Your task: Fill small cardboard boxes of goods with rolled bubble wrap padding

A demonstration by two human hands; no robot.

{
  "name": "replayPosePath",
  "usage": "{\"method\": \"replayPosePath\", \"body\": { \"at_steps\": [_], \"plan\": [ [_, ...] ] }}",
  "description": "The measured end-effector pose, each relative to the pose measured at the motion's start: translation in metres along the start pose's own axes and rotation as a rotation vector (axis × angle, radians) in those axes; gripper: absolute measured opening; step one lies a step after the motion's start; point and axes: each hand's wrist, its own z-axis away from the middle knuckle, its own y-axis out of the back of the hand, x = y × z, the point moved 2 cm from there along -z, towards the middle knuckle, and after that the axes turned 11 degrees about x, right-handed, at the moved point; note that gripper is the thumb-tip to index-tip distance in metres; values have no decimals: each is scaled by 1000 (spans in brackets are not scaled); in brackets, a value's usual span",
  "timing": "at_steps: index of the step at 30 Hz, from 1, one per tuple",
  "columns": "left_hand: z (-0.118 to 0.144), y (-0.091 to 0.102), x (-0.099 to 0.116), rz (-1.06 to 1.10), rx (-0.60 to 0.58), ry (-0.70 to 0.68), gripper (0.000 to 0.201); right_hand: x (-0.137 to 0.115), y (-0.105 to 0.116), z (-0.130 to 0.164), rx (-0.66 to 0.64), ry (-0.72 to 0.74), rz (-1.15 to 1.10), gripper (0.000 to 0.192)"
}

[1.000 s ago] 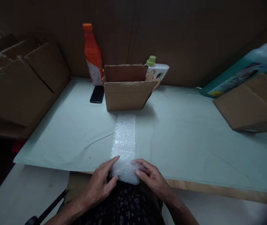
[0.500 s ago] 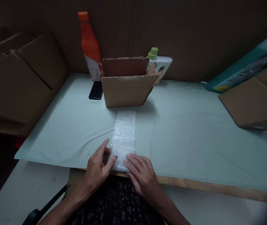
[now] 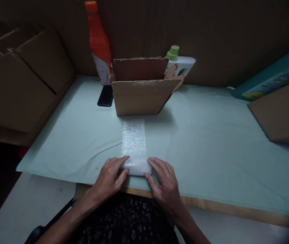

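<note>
A strip of bubble wrap [image 3: 133, 135] lies lengthwise on the pale green cloth, and its near end is folded over into a flat roll. What may be inside the roll cannot be made out. My left hand [image 3: 111, 175] grips the roll's left end, thumb on the near side and fingers on the far side. At the opposite end, my right hand [image 3: 165, 180] pinches the roll the same way. Beyond the strip's far end stands an open cardboard box [image 3: 138, 98].
Behind the box are an orange bottle [image 3: 99, 47] and a white bottle [image 3: 185, 62] with a green cap. A black phone [image 3: 105, 96] lies beside the box. Large cartons [image 3: 15, 88] stand left. At right, a teal bottle [image 3: 266, 76] leans behind another carton [image 3: 284, 113].
The folded end has moved away from the table's front edge, shortening the flat strip. My right hand has shifted right, from on top of the wrap to its right end.
</note>
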Motion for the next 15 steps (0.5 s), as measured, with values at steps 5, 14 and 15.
{"method": "replayPosePath", "body": {
  "at_steps": [5, 14, 15],
  "plan": [
    [-12, -4, -4, -115, 125, -20, 43, 2, -9, -3, -148, 180, 117, 34],
    [5, 9, 9, 62, 7, -89, 46, 4, -1, -8, -310, 18, -61, 30],
    [2, 5, 6, 51, 23, -58, 44, 4, 1, -7, -265, 23, -12, 32]
  ]
}}
